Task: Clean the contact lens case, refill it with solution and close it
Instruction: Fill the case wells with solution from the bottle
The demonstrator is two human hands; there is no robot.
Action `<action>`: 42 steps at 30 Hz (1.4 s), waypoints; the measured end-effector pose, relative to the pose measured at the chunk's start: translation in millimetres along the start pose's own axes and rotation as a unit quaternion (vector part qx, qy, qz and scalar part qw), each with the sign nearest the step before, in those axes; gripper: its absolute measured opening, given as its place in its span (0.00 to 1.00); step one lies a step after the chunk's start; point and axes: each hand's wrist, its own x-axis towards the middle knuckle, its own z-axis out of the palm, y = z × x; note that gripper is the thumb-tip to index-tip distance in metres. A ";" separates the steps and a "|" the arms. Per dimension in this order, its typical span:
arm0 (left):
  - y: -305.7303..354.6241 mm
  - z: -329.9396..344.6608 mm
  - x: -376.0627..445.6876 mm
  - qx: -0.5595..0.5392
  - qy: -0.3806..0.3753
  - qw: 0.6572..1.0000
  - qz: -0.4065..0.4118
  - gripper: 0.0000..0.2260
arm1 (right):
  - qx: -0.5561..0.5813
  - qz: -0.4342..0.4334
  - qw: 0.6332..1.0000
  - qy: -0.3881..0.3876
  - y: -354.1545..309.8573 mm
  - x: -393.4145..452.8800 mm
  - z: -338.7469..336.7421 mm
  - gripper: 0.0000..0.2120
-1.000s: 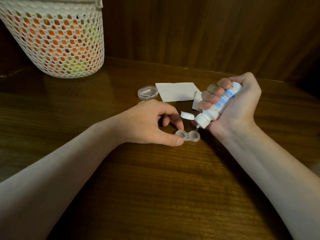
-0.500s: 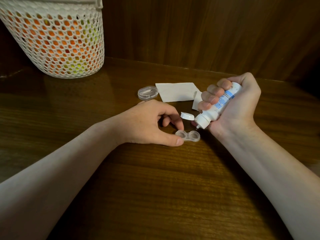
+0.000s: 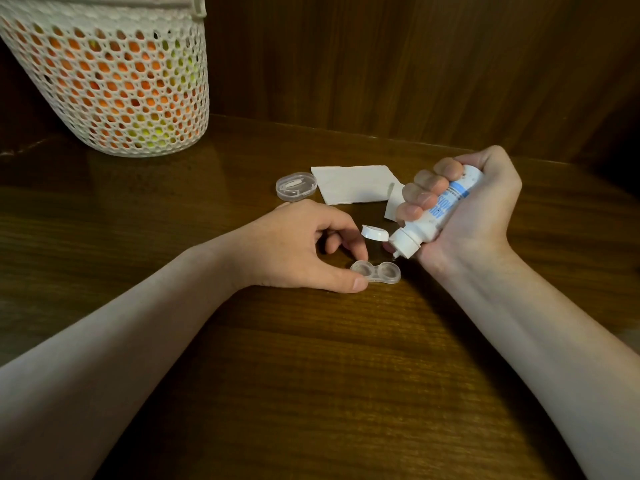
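The clear two-well contact lens case (image 3: 378,271) lies open on the wooden table (image 3: 311,358). My left hand (image 3: 294,247) pinches its left end between thumb and forefinger. My right hand (image 3: 464,209) grips a white solution bottle (image 3: 433,216) with a blue label, tilted nozzle-down just above the case's right well. The bottle's flip cap (image 3: 374,233) hangs open to the left of the nozzle. The case's clear oval lid (image 3: 296,186) rests on the table behind my left hand.
Folded white tissues (image 3: 353,183) lie behind the hands, next to the lid. A white mesh basket (image 3: 110,77) with orange and yellow contents stands at the back left. A dark wooden wall rises behind the table.
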 end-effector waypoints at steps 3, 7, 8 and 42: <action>-0.9 -0.2 0.4 -0.002 -0.002 1.000 0.000 0.11 | -0.002 -0.001 1.000 -0.001 0.2 0.0 0.1 0.18; -1.4 0.1 0.8 -0.003 -0.002 1.000 0.001 0.11 | -0.003 -0.003 1.000 0.000 1.4 1.2 -1.0 0.17; -1.4 0.0 0.9 -0.002 -0.002 1.000 0.000 0.11 | -0.004 -0.003 1.000 0.001 1.6 1.7 -1.2 0.16; 3.3 -0.8 0.3 0.005 -0.011 1.000 -0.016 0.14 | -0.037 0.002 0.999 -0.025 20.0 -0.6 22.4 0.16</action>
